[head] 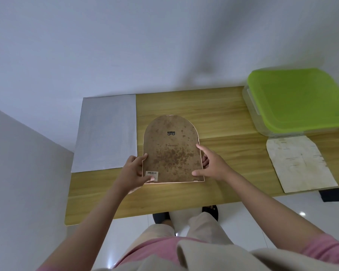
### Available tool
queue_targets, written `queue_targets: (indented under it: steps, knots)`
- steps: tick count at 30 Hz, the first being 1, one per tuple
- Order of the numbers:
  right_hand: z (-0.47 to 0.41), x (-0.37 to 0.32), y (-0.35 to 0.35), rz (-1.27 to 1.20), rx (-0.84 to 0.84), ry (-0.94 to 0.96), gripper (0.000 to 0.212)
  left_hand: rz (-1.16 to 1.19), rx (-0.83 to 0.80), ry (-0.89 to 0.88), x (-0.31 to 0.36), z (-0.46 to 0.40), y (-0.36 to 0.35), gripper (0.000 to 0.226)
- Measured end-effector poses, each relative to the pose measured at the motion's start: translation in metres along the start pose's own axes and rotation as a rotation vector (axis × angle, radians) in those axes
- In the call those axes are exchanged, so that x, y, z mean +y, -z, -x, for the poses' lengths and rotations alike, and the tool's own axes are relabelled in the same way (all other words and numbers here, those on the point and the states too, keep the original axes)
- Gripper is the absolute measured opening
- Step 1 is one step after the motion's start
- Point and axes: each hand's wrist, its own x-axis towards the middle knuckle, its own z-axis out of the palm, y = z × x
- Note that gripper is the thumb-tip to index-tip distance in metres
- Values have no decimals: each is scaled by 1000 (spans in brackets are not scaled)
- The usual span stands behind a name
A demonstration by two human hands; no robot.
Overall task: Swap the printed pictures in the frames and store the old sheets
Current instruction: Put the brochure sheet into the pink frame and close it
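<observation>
Two hands are on the frame [171,151], which lies face down near the middle of the table [223,118], its stained brown backing up and its arched end pointing away from me. My left hand [134,171] grips the lower left edge, thumb curled onto the backing beside the barcode label [151,174], fingers wrapped over the rim. My right hand [211,163] holds the right edge: index finger and thumb are spread on the backing, and other fingertips show past the rim, underneath or beside it; I cannot tell which. A small metal hanger [171,133] sits high on the backing. Left of the frame, just beside it, a white sheet [106,133] lies flat. Well apart on the right lies an old sheet [299,163], arch-shaped and yellowed, overhanging the table's near edge. Behind it stands a clear box [252,106] closed with a green lid [299,98].
</observation>
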Motion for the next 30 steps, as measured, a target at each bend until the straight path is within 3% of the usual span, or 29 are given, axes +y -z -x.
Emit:
queue_targets:
  steps: [4, 9, 13, 17, 21, 30]
  knots:
    - [1, -6, -3, 66, 72, 18, 83, -69, 48, -6, 3, -1, -3, 58]
    - [-14, -22, -8, 222, 188, -11, 61, -145, 90, 12, 15, -11, -3, 46]
    - [-40, -41, -1, 322, 187, -56, 79, -236, 110, 46, 27, -32, 5, 44]
    - [-63, -52, 10, 373, 97, -105, 93, -311, 68, 79, 38, -59, 14, 61]
    - [-73, -51, 14, 335, -4, -141, 94, -388, -5, 126, 40, -77, 14, 70]
    - [-73, -40, 20, 214, -18, -94, 99, -357, -41, 132, 34, -79, 11, 67]
